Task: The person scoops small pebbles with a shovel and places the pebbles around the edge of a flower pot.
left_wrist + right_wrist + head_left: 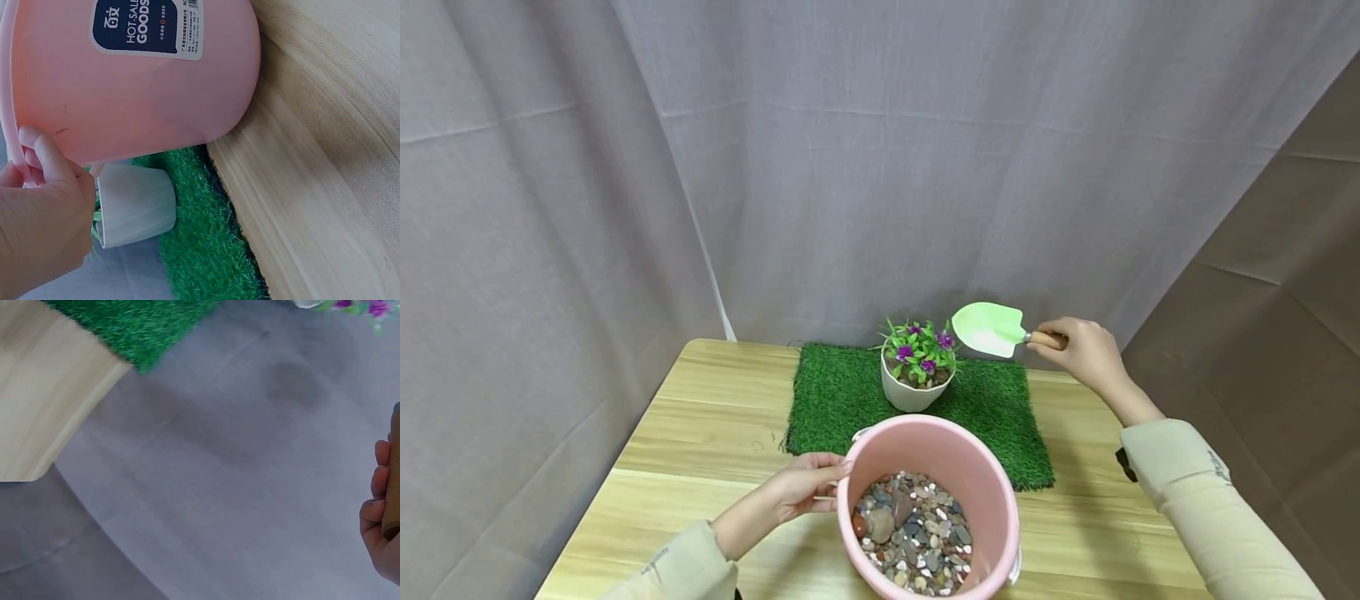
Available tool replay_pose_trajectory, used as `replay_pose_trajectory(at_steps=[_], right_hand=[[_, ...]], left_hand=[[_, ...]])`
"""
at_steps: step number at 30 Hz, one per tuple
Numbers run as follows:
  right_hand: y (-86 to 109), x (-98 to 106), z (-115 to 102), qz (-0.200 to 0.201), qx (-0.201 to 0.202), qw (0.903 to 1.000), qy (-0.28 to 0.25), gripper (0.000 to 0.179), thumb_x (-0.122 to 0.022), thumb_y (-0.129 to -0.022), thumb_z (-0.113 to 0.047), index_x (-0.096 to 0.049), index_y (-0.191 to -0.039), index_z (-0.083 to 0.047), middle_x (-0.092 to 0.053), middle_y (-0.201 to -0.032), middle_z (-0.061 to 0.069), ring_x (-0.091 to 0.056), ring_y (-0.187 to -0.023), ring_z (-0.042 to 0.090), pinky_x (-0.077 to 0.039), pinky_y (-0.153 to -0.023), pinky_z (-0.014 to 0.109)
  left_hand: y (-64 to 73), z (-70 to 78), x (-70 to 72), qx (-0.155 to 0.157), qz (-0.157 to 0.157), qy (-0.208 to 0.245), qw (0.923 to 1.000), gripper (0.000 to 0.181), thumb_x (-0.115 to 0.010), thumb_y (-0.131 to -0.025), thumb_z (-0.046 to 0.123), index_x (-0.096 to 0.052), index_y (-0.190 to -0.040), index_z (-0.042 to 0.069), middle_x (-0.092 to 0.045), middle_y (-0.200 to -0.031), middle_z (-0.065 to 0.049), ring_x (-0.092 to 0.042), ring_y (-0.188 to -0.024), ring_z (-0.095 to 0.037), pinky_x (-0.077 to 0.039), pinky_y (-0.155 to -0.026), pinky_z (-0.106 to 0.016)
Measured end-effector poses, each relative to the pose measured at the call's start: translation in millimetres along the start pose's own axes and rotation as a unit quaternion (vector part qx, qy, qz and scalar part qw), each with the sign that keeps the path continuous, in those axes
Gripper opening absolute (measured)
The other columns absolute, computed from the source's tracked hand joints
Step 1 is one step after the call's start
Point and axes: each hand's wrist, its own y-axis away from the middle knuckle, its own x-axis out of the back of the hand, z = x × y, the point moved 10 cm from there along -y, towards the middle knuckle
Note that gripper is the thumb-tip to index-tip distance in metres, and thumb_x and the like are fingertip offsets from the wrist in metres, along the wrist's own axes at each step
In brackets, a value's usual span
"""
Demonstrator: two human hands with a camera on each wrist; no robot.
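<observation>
My left hand (808, 486) grips the rim of a pink bucket (1004, 500), thumb over the edge. In the left wrist view the fingers curl over that rim, and the bucket wall (156, 94) carries a dark label. Pebbles (917, 533) of mixed colours and a few larger stones cover the bucket's bottom. Up at the right, my right hand (1088, 350) holds a light green trowel (988, 327) by its wooden handle (392, 481). The trowel's blade points left, near a white pot (912, 395) with a purple-flowered plant (917, 348).
A green turf mat (835, 400) lies beneath the pot, behind the bucket. Both stand on a wooden table (715, 417). Grey curtains (880, 167) hang behind the table's back edge, and a brown cloth (1262, 333) hangs on the right.
</observation>
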Motion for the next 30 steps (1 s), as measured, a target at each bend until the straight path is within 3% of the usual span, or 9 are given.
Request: replay_pose_trajectory(at_steps=[7,15,20,25,30], right_hand=[[17.4,11,-43,-0.014,0.057,0.9982,0.011,0.020,-0.081,-0.071,-0.018,-0.072,-0.087,-0.009,-0.065,-0.072,0.001,-0.053,-0.061,0.011,-0.045,-0.051,0.029],[44.8,5,-91,-0.028,0.144,0.9892,0.008,0.022,-0.083,-0.066,-0.018,-0.071,-0.084,-0.015,-0.056,-0.068,-0.010,-0.043,-0.059,0.000,-0.038,-0.046,0.016],[56.4,-9,-113,-0.067,0.183,0.9805,0.020,0.020,-0.082,-0.068,-0.020,-0.072,-0.084,-0.016,-0.059,-0.072,-0.009,-0.052,-0.061,0.004,-0.048,-0.049,0.019],[66.8,-30,-145,-0.100,0.270,0.9561,0.055,0.019,-0.083,-0.065,-0.022,-0.068,-0.076,-0.018,-0.057,-0.069,-0.010,-0.052,-0.062,0.006,-0.049,-0.053,0.019],[82.4,-52,-179,-0.103,0.382,0.9104,0.119,0.030,-0.076,-0.059,-0.010,-0.051,-0.052,-0.025,-0.046,-0.057,-0.011,-0.041,-0.054,0.007,-0.027,-0.046,0.014]], left_hand=[[0.5,-0.3,-0.2,0.003,0.002,0.002,1.0000,0.029,-0.058,-0.092,0.016,-0.054,-0.112,-0.006,-0.064,-0.082,0.001,-0.062,-0.070,-0.004,-0.062,-0.070,-0.021],[0.3,-1.0,0.8,0.006,0.005,0.003,1.0000,0.026,-0.059,-0.092,0.017,-0.056,-0.110,-0.003,-0.063,-0.081,0.002,-0.062,-0.070,-0.005,-0.061,-0.068,-0.019],[1.0,-0.4,0.3,0.004,0.001,0.001,1.0000,0.031,-0.057,-0.093,0.016,-0.053,-0.114,-0.006,-0.064,-0.079,0.003,-0.062,-0.068,-0.004,-0.061,-0.067,-0.019],[2.1,0.7,0.6,0.004,0.000,0.005,1.0000,0.026,-0.056,-0.093,0.013,-0.052,-0.113,-0.003,-0.063,-0.076,0.003,-0.060,-0.065,-0.002,-0.061,-0.065,-0.018],[2.0,1.1,-1.0,0.004,-0.005,0.009,0.9999,0.022,-0.055,-0.093,0.012,-0.053,-0.111,0.000,-0.062,-0.074,0.004,-0.059,-0.063,-0.002,-0.061,-0.064,-0.018]])
